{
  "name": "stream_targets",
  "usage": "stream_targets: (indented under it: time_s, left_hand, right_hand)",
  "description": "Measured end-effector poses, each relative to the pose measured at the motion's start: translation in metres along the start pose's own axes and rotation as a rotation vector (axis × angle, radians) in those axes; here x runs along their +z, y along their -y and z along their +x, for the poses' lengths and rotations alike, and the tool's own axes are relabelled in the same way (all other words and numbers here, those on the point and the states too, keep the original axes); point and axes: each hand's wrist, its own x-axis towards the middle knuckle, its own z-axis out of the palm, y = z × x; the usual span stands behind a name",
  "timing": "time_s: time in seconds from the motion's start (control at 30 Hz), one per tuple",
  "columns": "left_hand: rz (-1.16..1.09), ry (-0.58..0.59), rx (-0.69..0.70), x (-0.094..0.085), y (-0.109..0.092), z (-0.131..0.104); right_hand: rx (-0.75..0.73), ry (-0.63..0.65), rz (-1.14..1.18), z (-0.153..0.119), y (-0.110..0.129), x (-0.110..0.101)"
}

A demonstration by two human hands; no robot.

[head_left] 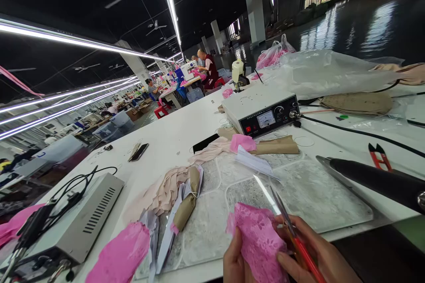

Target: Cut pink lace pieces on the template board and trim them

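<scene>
Pink lace (259, 243) (2 hands (234, 261) gripping); scissors (292, 234) right.

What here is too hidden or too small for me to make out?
Head view only:
- Left hand: mostly behind the pink lace piece, wrist cut by the bottom edge.
- Red-handled scissors: handles hidden inside the right hand.
- Control box: dial and labels too small to read.
- Distant workers: too small for detail.

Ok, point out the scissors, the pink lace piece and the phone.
scissors (292, 230): head view, on the blades near the pivot.
pink lace piece (257, 241): head view, middle of the fabric.
phone (139, 151): head view, its dark screen.
</scene>
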Motion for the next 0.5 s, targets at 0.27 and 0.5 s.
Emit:
stream_targets:
  time_s: [0.27,0.5]
  left_hand:
    - [-0.028,-0.011,0.018,0.001,-0.0013,-0.0027]
    - [-0.081,-0.184,0.211,-0.0018,-0.0008,-0.0018]
  right_hand:
    - [0.043,0.011,0.015,0.0047,-0.0023,0.0127]
    - [0.03,0.087,-0.034,0.0096,-0.0029,0.0077]
